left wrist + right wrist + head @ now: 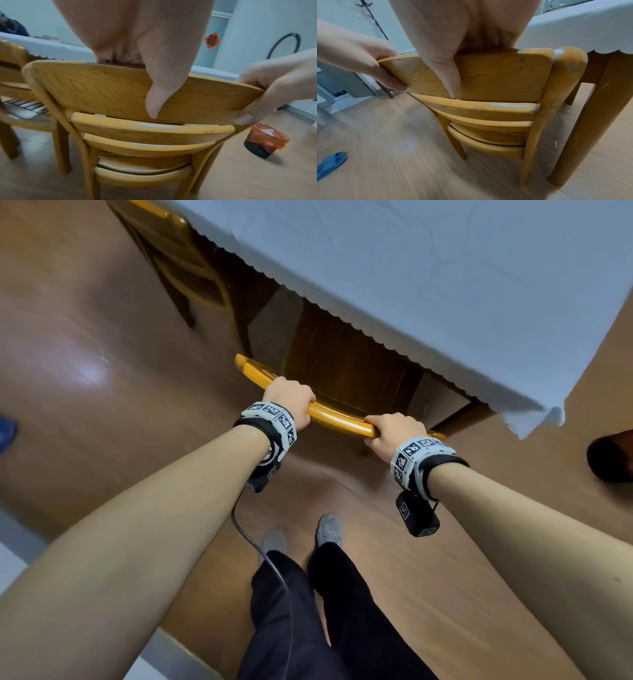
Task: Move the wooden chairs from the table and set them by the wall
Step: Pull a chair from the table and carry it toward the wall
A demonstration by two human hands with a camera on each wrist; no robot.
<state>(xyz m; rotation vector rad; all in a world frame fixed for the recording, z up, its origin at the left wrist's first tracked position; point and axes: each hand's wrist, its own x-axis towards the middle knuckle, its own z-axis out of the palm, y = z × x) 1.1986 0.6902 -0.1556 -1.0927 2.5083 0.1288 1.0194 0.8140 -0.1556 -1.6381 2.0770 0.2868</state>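
A yellow wooden chair [337, 416] stands tucked under the table [445, 275], which is covered by a white cloth. My left hand [291, 400] grips the left part of its curved top rail, thumb down the back of the backrest [102, 88]. My right hand [394, 433] grips the right part of the same rail [501, 75]. Both hands have fingers over the top and thumbs behind. A second wooden chair [185, 265] stands further along the table at the upper left, also seen in the left wrist view [18, 81].
A round wooden table leg [583, 128] stands just right of the chair. An orange-lined bin [264, 140] sits on the wood floor to the right. A blue slipper [330, 163] lies on the floor to the left. My feet [308, 537] stand behind the chair.
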